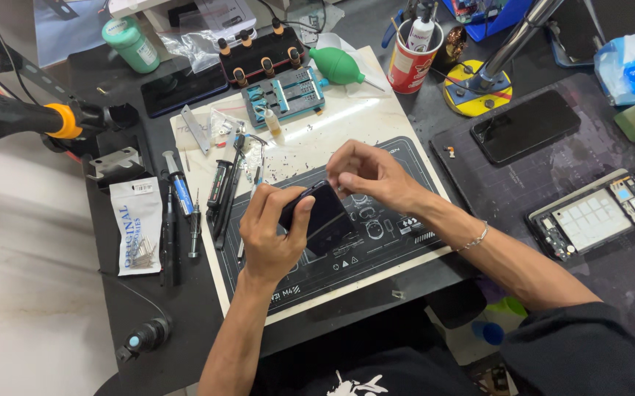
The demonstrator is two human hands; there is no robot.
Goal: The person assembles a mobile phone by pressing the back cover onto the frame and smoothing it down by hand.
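The left hand [273,231] is closed around a dark phone [317,213], thumb on one long side and fingers wrapped round the other, holding it tilted just above the repair mat [376,264] near the front edge of the desk [119,308]. The right hand [365,176] pinches at the phone's upper end with fingertips drawn together; whatever it holds there is too small to tell.

To do this well, I judge the left grip should stay firm on the sides only, clear of the glass, while the right works with light, small pulls, keeping the phone low over the mat so any loose part lands there.

The mat lies on a white board, with screwdrivers [185,213] and tweezers along its left side and a blue clamp [284,94] at its back. A red cup [414,59] of tools and a green blower [337,66] stand toward the back edge. Toward the right edge lie another phone [526,126] and an opened phone frame [592,214]. The desk is black and crowded; pale floor shows at left.
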